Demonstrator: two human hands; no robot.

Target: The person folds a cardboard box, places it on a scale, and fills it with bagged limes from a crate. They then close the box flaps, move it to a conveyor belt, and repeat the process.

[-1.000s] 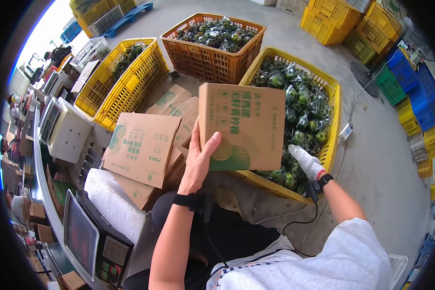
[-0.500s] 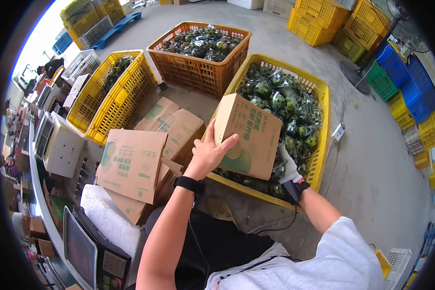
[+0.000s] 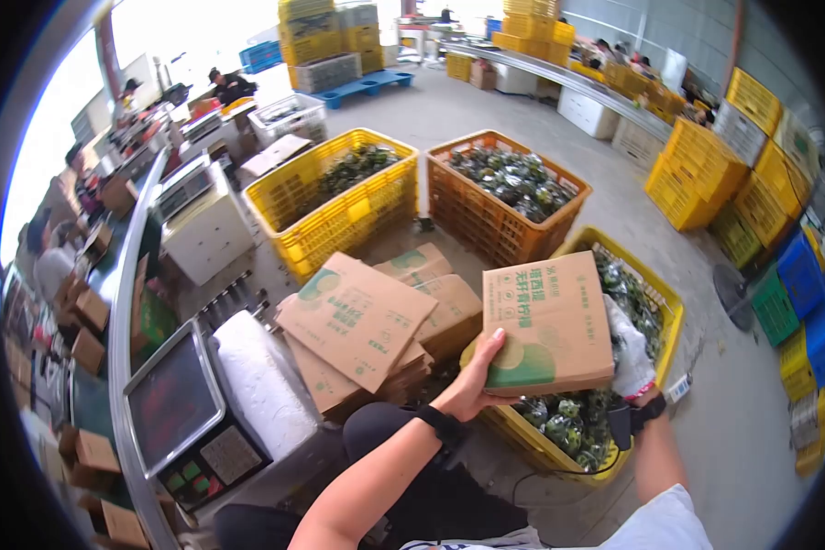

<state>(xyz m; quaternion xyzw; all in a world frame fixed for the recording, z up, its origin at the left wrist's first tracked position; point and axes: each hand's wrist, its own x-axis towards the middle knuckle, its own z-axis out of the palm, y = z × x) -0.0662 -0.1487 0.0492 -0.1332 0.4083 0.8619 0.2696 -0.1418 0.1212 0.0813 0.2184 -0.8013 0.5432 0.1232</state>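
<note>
A printed cardboard box [image 3: 548, 321] is held over the near yellow crate [image 3: 674, 321], its printed face toward me. My left hand [image 3: 477, 374] grips the lower left of the box, thumb on the front and fingers partly hidden beneath. At the box's right edge is my right hand [image 3: 631, 356], in a white glove, pressed against that side; some of its fingers are out of sight behind it. Bagged green fruit [image 3: 573, 426] fills the crate below. Folded cardboard boxes [image 3: 357, 316] lie in a pile to the left.
An orange crate [image 3: 504, 220] of bagged fruit and another yellow crate [image 3: 339, 220] stand beyond. A weighing scale [image 3: 179, 403] and white foam block [image 3: 270, 376] are at my left. Stacked crates [image 3: 697, 174] and a fan [image 3: 731, 291] stand right. Several people are in the background.
My view has swung up and left. The right hand has come up from the fruit to the box's right side, and the box is more upright, still in my left hand.
</note>
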